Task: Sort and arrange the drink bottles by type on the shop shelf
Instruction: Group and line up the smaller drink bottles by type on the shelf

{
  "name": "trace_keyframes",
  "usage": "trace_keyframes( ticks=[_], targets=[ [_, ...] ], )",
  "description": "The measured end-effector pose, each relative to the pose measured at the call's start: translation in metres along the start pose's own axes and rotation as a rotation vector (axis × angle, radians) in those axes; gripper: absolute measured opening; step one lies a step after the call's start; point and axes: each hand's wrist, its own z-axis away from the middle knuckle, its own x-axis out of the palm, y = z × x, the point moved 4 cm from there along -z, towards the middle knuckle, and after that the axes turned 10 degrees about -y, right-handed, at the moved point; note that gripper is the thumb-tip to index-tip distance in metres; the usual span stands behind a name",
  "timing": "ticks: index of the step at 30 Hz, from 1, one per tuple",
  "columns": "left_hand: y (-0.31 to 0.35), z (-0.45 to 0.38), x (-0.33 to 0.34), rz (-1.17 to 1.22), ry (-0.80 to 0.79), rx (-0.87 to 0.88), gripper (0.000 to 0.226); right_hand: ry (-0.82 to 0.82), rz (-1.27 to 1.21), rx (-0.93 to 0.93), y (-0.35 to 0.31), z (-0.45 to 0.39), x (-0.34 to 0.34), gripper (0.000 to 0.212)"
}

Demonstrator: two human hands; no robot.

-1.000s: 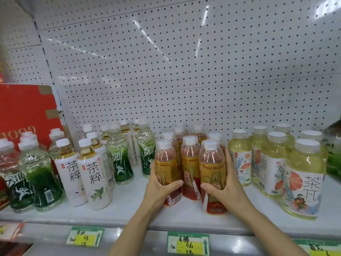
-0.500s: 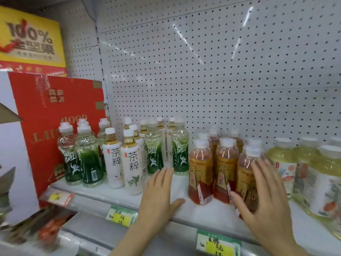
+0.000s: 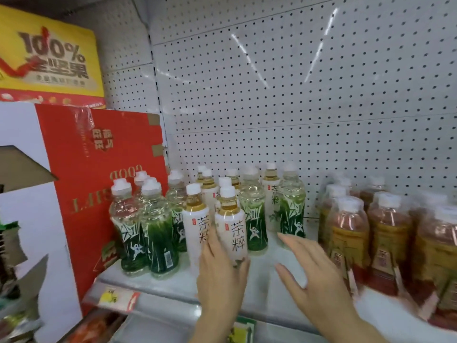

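Two white-label tea bottles stand at the front of the shelf (image 3: 173, 280), the left one (image 3: 196, 229) and the right one (image 3: 231, 233) side by side, and more of this kind are behind them; I count perhaps four more caps, but they hide each other. The left hand (image 3: 222, 276) lies flat against the lower part of these two front bottles, fingers straight, nothing enclosed in its grip; I judge it is steadying or pushing them so that one kind stays in one row. The right hand (image 3: 314, 271) hovers over the bare strip of shelf, fingers spread and straight, its grip empty too, touching no bottle.

The green-label bottles are split: about four stand in a left green group (image 3: 146, 231) beside the red carton (image 3: 99, 174), and two more (image 3: 272, 214) stand to the right of the white ones. This mixing is probably why the hands are here. The amber tea bottles (image 3: 371, 233) are packed close together on the right, already one kind; at least six show, though blur makes the count uncertain.
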Motion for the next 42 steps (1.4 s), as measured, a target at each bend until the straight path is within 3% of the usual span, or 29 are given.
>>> trace_keyframes(
  ticks=[4, 8, 13, 18, 24, 31, 33, 36, 38, 40, 42],
  targets=[
    [-0.015, -0.002, 0.016, 0.053, -0.056, 0.053, 0.119, -0.042, -0.08, 0.164, -0.008, -0.028, 0.039, 0.055],
    [-0.019, -0.011, 0.03, -0.05, -0.067, 0.134, 0.124, 0.072, 0.026, 0.264, 0.018, -0.078, 0.031, 0.054],
    [-0.02, -0.014, 0.035, -0.039, -0.089, 0.114, 0.121, 0.056, -0.034, 0.584, 0.062, -0.137, 0.022, 0.077],
    [-0.019, -0.006, 0.031, 0.04, -0.15, 0.11, 0.117, -0.037, -0.205, 0.771, 0.095, -0.137, 0.047, 0.096],
    [-0.017, -0.013, 0.024, 0.08, -0.234, 0.097, 0.123, 0.056, -0.234, 0.628, 0.076, -0.13, 0.038, 0.092],
    [0.004, -0.014, 0.026, 0.13, -0.259, 0.08, 0.108, 0.196, -0.201, 0.433, 0.04, -0.128, -0.016, 0.091],
    [0.015, -0.015, 0.011, 0.12, -0.176, 0.121, 0.101, 0.202, -0.194, 0.411, 0.037, -0.123, -0.027, 0.088],
    [0.05, -0.041, -0.039, 0.174, 0.116, 0.31, 0.067, 0.188, -0.231, 0.414, 0.032, -0.112, -0.039, 0.085],
    [0.081, -0.083, -0.07, 0.122, 0.187, 0.403, 0.048, 0.179, -0.278, 0.415, 0.029, -0.104, -0.042, 0.086],
    [0.108, -0.138, -0.081, -0.058, 0.005, 0.398, 0.042, 0.172, -0.318, 0.412, 0.024, -0.097, -0.045, 0.085],
    [0.123, -0.179, -0.07, -0.259, -0.351, 0.28, 0.047, 0.167, -0.353, 0.419, 0.019, -0.088, -0.047, 0.083]
  ],
)
